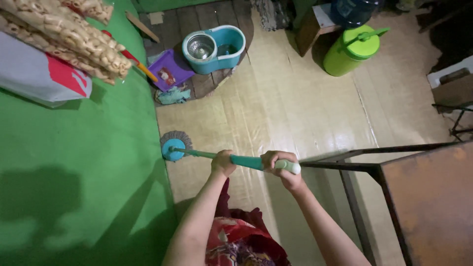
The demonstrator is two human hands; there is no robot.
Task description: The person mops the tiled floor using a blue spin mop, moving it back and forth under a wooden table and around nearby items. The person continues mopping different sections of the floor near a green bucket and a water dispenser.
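Both my hands grip a teal mop handle (246, 161) that runs across the view. My left hand (223, 163) holds it lower down, toward the mop head. My right hand (281, 165) clasps the pale end of the handle. The round grey mop head (175, 144) with its blue hub presses on the beige floor (295, 108), right at the foot of the green wall (84, 162) on the left.
A teal spin-mop bucket (215, 48) and a purple dustpan (170, 70) stand at the back. A lime green lidded container (351, 50) sits back right. A rusty metal table (428, 197) with dark legs stands close on the right. Packaged goods (54, 44) hang on the wall.
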